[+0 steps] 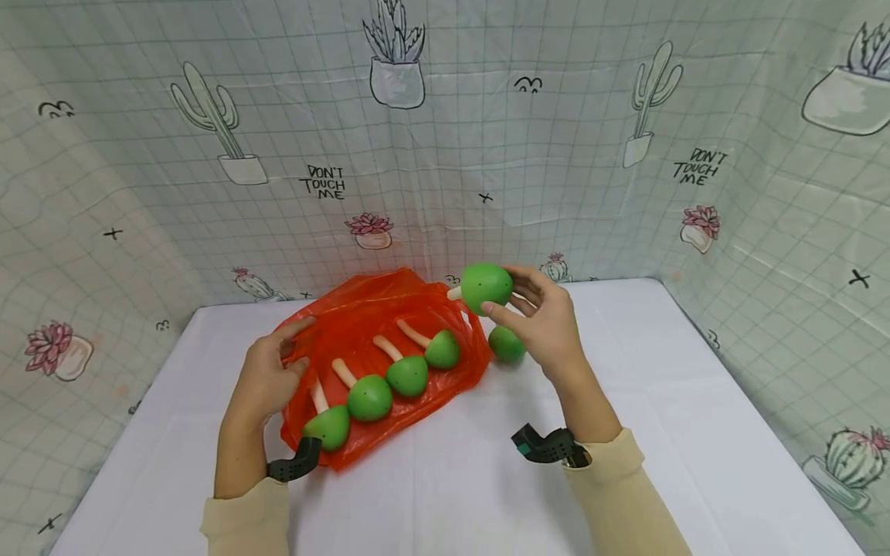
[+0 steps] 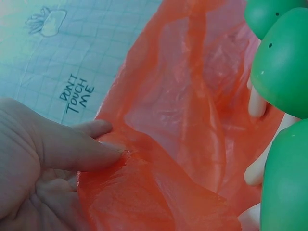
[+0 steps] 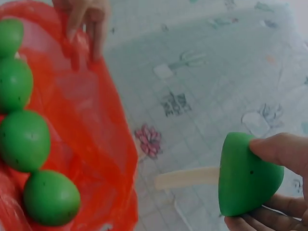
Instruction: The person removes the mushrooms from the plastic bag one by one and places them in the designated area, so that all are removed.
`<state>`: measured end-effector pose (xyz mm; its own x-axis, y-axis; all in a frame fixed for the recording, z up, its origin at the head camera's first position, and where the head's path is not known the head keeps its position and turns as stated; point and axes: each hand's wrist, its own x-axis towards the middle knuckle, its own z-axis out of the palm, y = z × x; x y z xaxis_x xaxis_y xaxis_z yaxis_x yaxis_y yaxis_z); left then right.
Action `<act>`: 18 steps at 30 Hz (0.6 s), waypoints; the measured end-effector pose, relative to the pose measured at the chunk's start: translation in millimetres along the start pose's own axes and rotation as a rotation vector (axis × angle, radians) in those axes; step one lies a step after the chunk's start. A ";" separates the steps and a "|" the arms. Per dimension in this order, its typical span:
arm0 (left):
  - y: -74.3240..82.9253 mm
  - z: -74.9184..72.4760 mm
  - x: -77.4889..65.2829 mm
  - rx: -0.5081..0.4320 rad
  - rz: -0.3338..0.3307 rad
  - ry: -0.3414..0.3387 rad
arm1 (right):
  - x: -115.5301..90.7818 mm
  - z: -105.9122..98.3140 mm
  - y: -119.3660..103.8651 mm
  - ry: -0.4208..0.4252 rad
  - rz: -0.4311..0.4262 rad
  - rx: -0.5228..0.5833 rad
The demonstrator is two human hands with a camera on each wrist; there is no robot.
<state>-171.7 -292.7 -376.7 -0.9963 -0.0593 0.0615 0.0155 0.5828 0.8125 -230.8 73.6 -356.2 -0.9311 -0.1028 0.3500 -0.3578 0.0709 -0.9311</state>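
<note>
My right hand [image 1: 552, 324] grips a toy mushroom [image 1: 485, 287] by its dotted green cap, thumb on one side and fingers on the other. Its pale stem points left, above the right end of a red plastic bag [image 1: 368, 297]. At the bag's left side, my left hand [image 1: 264, 382] pinches the edge between thumb and finger, as the left wrist view shows. Several similar mushrooms [image 1: 370, 398] lie in a slanting row inside the bag, stems toward the back. Another green cap [image 1: 507, 344] sits just outside the bag, below the right hand; its stem cannot be seen.
A white-covered table [image 1: 445, 494] lies under everything. Behind and at both sides hangs a grid-patterned cloth [image 1: 473, 139] with cactus drawings. Each wrist wears a black strap camera [image 1: 545, 445].
</note>
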 end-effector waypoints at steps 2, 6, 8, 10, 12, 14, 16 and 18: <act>-0.1 -0.1 0.0 -0.006 -0.001 0.003 | 3.0 -8.1 2.8 0.022 0.018 -0.017; -0.5 -0.5 -0.2 -0.009 -0.002 0.001 | 9.0 -24.1 12.6 0.056 0.056 -0.042; -0.7 -0.9 -0.3 -0.002 -0.007 -0.001 | 10.7 -32.2 17.8 0.077 0.073 -0.056; -1.0 -1.4 -0.3 0.002 -0.012 -0.002 | 11.3 -40.9 23.1 0.104 0.086 -0.070; -1.4 -1.7 -0.2 0.007 -0.013 -0.001 | 10.8 -49.6 28.4 0.140 0.100 -0.080; -1.7 -1.5 0.0 0.008 -0.006 0.000 | 10.1 -58.4 35.0 0.181 0.109 -0.084; -1.9 -0.8 0.1 0.004 0.011 0.003 | 9.2 -66.6 42.2 0.226 0.115 -0.100; -2.0 0.3 0.0 0.000 0.025 0.005 | 7.7 -74.3 49.5 0.272 0.129 -0.110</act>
<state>-171.7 -293.6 -378.5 -0.9953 -0.0485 0.0844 0.0403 0.5843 0.8106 -260.9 150.1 -392.0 -0.9487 0.1821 0.2583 -0.2274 0.1741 -0.9581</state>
